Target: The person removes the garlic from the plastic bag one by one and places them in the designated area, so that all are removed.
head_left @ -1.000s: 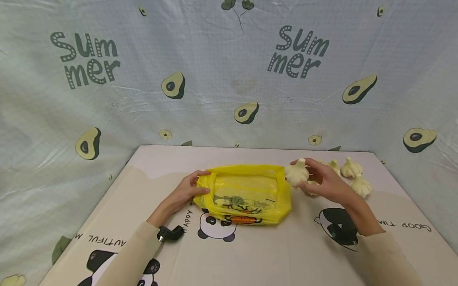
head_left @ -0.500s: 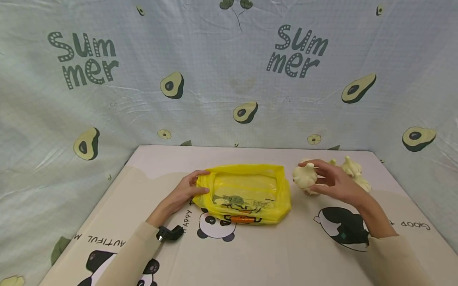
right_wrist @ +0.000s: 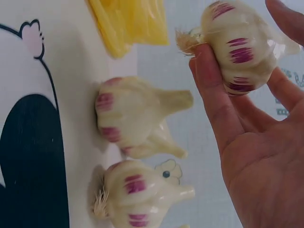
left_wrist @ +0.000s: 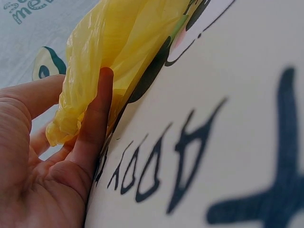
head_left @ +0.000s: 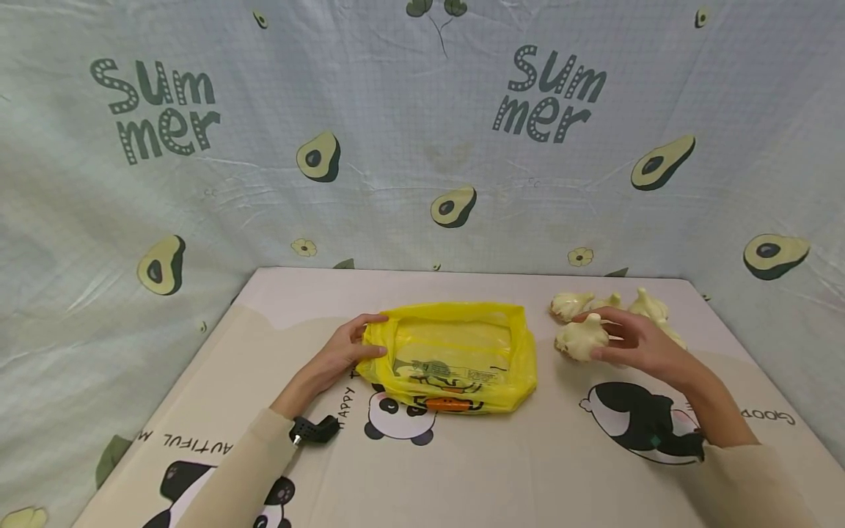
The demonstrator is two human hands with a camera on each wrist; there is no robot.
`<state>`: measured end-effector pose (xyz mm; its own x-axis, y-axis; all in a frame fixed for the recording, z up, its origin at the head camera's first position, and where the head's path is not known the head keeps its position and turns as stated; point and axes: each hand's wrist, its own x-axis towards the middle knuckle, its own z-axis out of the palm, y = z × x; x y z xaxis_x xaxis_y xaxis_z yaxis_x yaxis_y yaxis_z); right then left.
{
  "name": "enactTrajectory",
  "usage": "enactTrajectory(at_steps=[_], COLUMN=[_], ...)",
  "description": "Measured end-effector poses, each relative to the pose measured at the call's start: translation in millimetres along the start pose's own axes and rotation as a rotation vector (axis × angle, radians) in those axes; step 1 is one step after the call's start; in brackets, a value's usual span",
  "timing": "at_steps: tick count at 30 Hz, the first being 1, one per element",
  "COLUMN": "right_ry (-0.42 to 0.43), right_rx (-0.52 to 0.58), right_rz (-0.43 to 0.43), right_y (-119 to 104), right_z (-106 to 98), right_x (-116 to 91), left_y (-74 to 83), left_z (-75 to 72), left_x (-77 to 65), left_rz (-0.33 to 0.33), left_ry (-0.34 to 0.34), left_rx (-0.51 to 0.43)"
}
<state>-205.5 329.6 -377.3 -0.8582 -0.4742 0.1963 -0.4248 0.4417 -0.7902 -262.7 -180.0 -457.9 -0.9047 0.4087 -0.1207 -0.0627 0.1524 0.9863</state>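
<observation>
My left hand (head_left: pixel 337 352) pinches the left edge of a yellow plastic bag (head_left: pixel 455 312), whose wide mouth gapes upward. In the left wrist view, crumpled film of the bag (left_wrist: pixel 88 61) runs between the thumb and fingers. My right hand (head_left: pixel 643 348) holds a white garlic bulb (head_left: pixel 582 337) to the right of the bag. The right wrist view shows this bulb with purple streaks and a tuft of roots, held by the fingertips. Several more bulbs lie behind it, among them a garlic bulb (head_left: pixel 569 304) and another garlic bulb (head_left: pixel 647 304), partly hidden by the hand.
The table (head_left: pixel 422 477) wears a cream cover printed with pandas and lettering. Behind it hangs a pale cloth (head_left: pixel 383 213) with avocados. A black wrist strap (head_left: pixel 315 430) is on the left wrist.
My right hand has moved right and slightly nearer, away from the bag, with a garlic bulb in its fingers. A bulb behind it has come into view. The left hand and bag stay put.
</observation>
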Motion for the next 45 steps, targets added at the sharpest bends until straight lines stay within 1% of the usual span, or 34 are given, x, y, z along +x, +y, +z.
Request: enactTrajectory(at_steps=[3, 7, 14, 18, 23, 26, 35, 45], right_ry=[-0.008, -0.044, -0.122, -0.167, -0.262, -0.303, -0.362, -0.385], right_rx=[-0.036, -0.045, -0.054, -0.045, 0.012, 0.031, 0.043, 0.071], right_rz=[0.002, -0.013, 0.059, 0.075, 0.087, 0.087, 0.138, 0.165], right_y=[5.1, 11.9, 16.8, 18.0, 20.1, 22.6, 31.3, 30.9], right_z=[-3.8, -6.5, -5.0, -5.0, -6.5, -7.2, -4.3, -4.0], right_x=[-2.6, -3.2, -6.0, -7.6, -8.4, -7.4, -5.3, -4.6], left_y=[0.7, 1.1, 0.5, -0.3, -0.5, -0.7, -1.5, -0.1], left_z=[0.5, 0.9, 1.5, 1.1, 0.7, 0.1, -0.3, 0.8], left_x=[0.5, 0.7, -0.1, 0.5, 0.7, 0.3, 0.3, -0.7], left_rz=[0.004, 0.0, -0.005, 0.0, -0.003, 0.0, 0.007, -0.011], left_ry=[-0.001, 0.007, 0.011, 0.011, 0.009, 0.009, 0.004, 0.012], left_rx=[0.001, 0.002, 0.001, 0.005, 0.01, 0.016, 0.014, 0.008])
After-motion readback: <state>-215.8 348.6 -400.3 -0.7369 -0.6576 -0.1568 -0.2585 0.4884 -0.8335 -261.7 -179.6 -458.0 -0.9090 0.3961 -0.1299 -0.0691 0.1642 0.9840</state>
